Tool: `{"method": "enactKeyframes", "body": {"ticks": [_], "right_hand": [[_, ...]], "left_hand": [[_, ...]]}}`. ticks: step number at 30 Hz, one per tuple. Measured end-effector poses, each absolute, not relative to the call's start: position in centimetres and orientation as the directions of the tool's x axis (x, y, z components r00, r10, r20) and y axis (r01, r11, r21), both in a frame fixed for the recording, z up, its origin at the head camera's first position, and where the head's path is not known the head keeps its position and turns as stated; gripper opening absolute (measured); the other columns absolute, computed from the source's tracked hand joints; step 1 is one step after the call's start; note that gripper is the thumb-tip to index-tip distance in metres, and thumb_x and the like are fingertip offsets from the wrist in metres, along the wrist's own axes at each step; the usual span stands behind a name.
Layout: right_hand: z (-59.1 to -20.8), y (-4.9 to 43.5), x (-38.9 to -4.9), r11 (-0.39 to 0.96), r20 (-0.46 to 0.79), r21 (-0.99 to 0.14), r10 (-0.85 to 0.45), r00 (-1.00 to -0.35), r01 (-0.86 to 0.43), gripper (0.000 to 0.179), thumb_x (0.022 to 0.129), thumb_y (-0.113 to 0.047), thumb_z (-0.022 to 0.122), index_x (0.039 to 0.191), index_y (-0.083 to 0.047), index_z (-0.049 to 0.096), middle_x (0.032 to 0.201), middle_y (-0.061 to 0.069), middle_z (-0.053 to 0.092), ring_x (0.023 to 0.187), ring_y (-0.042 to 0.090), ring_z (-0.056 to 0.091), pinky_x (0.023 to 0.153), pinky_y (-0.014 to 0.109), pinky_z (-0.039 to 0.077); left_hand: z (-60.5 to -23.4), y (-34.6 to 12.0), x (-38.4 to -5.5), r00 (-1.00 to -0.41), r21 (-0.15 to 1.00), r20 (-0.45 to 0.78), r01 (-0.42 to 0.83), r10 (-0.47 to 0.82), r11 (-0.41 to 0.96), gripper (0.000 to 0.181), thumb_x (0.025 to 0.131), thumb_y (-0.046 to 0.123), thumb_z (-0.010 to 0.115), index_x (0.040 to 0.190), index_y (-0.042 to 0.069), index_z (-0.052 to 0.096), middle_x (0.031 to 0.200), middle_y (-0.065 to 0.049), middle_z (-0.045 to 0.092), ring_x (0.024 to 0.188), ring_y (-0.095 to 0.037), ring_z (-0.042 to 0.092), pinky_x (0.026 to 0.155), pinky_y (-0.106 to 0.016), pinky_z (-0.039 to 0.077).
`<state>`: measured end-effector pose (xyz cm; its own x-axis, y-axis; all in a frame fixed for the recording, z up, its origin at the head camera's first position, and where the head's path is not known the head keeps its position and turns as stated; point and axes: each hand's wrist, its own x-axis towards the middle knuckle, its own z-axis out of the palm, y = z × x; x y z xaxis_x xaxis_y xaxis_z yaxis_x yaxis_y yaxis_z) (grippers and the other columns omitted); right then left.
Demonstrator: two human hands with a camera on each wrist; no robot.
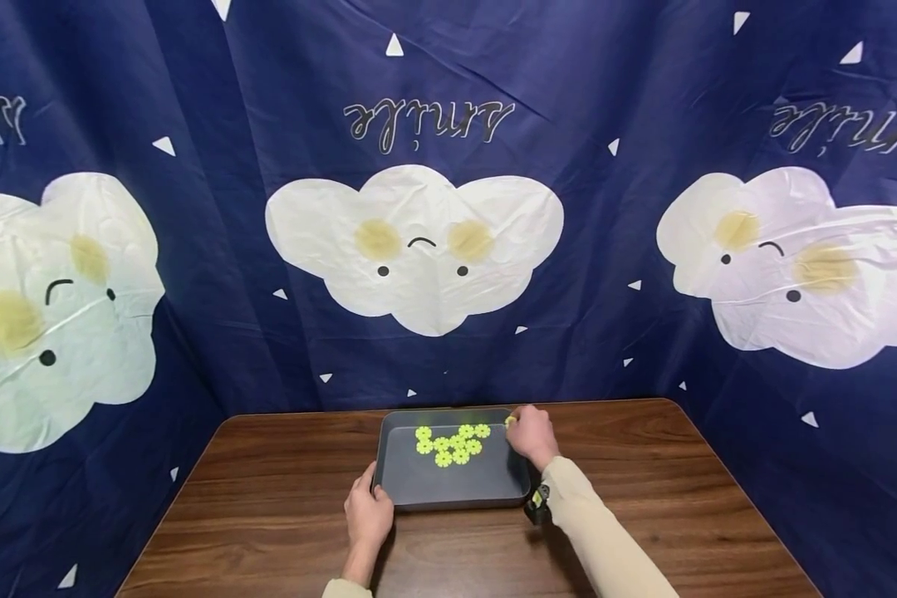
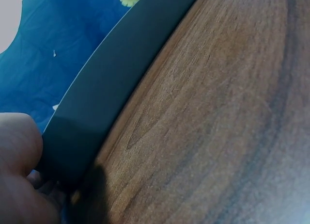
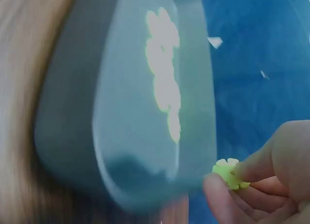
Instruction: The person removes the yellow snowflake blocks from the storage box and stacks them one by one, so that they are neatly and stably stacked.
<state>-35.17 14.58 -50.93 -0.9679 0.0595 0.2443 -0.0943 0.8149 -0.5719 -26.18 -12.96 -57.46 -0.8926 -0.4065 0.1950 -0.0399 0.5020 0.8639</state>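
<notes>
While L hand [image 1: 369, 511] grips near L corner of dk grey tray [image 1: 448, 487], R hand [image 1: 532, 433] is at tray's far R corner w/ a yellow-green flower-shaped piece [image 3: 231, 174]. R fingers closed on it: pinch betw. thumb & fingertips, clearest fr. R wrist view. Can't tell if it meets the rim. L fingers bent round their corner, some along tray's L edge; lower ones too dark in L wrist view to make out.

Approx. 9 other pieces [image 1: 458, 443], same colour & shape, in a loose cluster on tray floor, toward its far edge, a bit L of centre; some touching or nearly so. Washed out in R wrist view, so count is fr. head view.

Tray sits on brown wood-grain desk [image 1: 269, 515], approx. mid-width, far rim close to desk's far edge. Desk's far corners rounded.

Beige sleeves [image 1: 598, 531] on both arms; blk device [image 1: 538, 505] at R wrist, just beside tray's near R corner. Navy curtain [image 1: 613, 357] beyond desk & at both sides, w/ wht clouds [image 1: 419, 208], small wht triangles, "smile" lettering [image 1: 428, 123] upside down.
</notes>
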Motion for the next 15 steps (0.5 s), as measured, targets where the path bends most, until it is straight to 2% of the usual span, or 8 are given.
{"method": "enactKeyframes", "body": {"ticks": [9,15], "right_hand": [[-51.2,20.9,-34.9,0.758,0.076,-0.652,0.102,-0.992,0.028,0.021,0.093,-0.012,0.061,0.094,-0.003,0.080,0.097,0.012,0.077,0.087,0.028,0.065,0.073,0.036,0.052],[-52.7,23.2,-34.4,0.762,0.010,-0.640,0.138,-0.990,0.100,0.018,0.093,-0.013,0.066,0.096,-0.001,0.079,0.102,0.015,0.076,0.093,0.029,0.066,0.078,0.039,0.054]], "left_hand": [[-57.5,-13.1,-26.4,-0.898,0.867,0.157,-0.073,-0.410,0.492,0.046,0.094,-0.003,0.047,0.140,-0.007,0.055,0.132,-0.034,0.058,0.125,-0.053,0.054,0.105,-0.063,0.044],[-57.4,-13.0,-26.5,-0.901,0.865,0.153,-0.077,-0.406,0.496,0.046,0.094,-0.002,0.046,0.140,-0.007,0.054,0.132,-0.034,0.058,0.125,-0.053,0.054,0.106,-0.062,0.044]]}}
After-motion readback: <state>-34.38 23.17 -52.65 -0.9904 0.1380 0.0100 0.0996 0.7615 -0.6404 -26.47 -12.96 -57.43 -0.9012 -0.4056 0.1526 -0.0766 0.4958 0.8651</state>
